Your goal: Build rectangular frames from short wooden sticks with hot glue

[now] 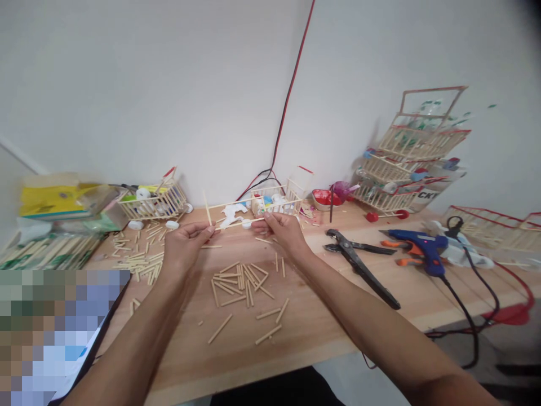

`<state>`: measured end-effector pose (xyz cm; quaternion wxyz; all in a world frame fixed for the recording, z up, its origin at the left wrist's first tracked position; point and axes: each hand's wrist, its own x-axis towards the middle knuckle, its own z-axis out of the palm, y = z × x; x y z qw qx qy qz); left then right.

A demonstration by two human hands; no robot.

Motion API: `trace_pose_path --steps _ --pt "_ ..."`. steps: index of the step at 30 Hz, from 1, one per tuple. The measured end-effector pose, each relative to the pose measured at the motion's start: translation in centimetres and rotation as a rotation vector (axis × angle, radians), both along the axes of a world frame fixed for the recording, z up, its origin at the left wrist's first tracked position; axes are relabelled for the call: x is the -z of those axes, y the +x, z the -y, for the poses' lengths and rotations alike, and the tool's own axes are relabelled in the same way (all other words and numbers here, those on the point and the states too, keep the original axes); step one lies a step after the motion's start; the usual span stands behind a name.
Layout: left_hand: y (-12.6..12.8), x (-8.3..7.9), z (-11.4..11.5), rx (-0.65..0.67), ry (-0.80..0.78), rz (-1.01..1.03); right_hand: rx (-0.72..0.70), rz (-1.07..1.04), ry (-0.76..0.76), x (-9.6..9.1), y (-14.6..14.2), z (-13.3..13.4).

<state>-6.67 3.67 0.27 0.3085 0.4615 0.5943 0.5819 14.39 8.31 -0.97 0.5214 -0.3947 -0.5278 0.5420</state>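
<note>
My left hand (186, 239) and my right hand (281, 228) are raised over the middle of the wooden table (321, 332). Together they pinch a thin frame of wooden sticks (236, 217), with one upright stick at its left end and long sticks running to the right. Each hand's fingers are closed on the frame's lower stick. Below the hands lies a loose pile of cut sticks (240, 282). Just behind the frame stands a small stick basket (276, 203) holding small items.
A blue glue gun (416, 245) with a black cord and black-handled cutters (359, 265) lie at the right. Stacked stick baskets (412, 163) lean on the wall, another basket (154, 200) stands at left. Stick bundles (46, 251) and a yellow box (53, 197) fill the far left.
</note>
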Motion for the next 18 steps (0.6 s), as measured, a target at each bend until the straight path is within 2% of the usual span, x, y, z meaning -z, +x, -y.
trace_pose_path --steps 5,11,18 --pt "-0.3 0.4 -0.3 0.010 -0.014 0.017 0.015 0.027 0.030 -0.3 0.0 0.3" --pt "-1.2 0.9 -0.9 0.030 -0.018 0.110 -0.056 -0.040 -0.017 -0.5 0.2 0.1" --pt "-1.3 0.9 -1.0 0.056 -0.034 0.162 0.020 0.028 0.032 -0.4 0.7 -0.4"
